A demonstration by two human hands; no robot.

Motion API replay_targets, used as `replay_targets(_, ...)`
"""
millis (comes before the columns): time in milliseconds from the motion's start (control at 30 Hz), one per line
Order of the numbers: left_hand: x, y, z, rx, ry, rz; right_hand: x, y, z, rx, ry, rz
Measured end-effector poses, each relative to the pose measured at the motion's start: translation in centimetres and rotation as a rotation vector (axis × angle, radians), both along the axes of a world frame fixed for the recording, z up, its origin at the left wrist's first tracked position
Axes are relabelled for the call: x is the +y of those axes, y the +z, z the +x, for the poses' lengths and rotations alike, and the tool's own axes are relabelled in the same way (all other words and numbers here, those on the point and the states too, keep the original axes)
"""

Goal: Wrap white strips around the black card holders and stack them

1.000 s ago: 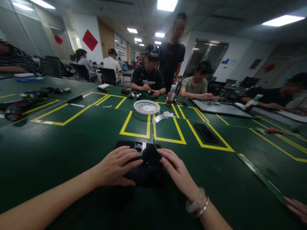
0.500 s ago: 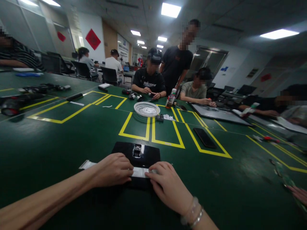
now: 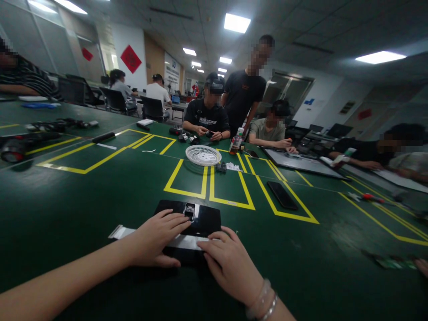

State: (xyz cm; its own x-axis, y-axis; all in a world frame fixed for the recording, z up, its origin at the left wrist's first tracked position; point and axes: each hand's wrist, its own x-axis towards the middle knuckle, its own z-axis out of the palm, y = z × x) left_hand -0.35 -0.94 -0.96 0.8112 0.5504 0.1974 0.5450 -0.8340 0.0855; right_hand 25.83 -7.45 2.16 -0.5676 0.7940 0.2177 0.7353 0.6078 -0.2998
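In front of me a glossy black rectangular plate (image 3: 209, 216) with a square socket near its far edge lies on the green table. A flat white strip (image 3: 185, 242) crosses it and sticks out past its left side. My left hand (image 3: 155, 238) is open, its fingers stretched over the plate and strip, thumb apart near the plate's lower edge. My right hand (image 3: 229, 258) is closed at the strip's right part, fingers together and bent down onto it. The strip's right end is hidden under this hand.
Beyond the plate stands a white round basket (image 3: 203, 156), with a bottle (image 3: 236, 141) behind it. A black phone (image 3: 281, 195) lies to the right within yellow tape lines. Dark cables (image 3: 63, 125) are at the far left. Several people sit or stand around the table.
My left hand has loosened from the strip; its fingers have straightened and slid forward across the plate toward the socket. My right hand has stayed at the strip's right part.
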Motion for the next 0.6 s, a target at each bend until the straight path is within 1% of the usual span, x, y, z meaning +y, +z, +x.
replay_targets(200, -0.19, -0.17, 0.15, 0.018, 0.019, -0.056, -0.40, 0.35, -0.53, -0.061, 0.016, 0.008)
replay_targets(400, -0.33, 0.07, 0.36, 0.020, 0.018, -0.080, -0.64, 0.19, -0.76, -0.115, 0.020, 0.038)
replay_targets(500, -0.39, 0.18, 0.48, -0.017, 0.020, -0.056, -0.43, 0.10, -0.45, -0.089, 0.019, 0.072)
replay_targets(600, -0.42, 0.37, 0.59, -0.046, 0.016, -0.040, -0.06, 0.05, 0.08, -0.022, 0.008, 0.144)
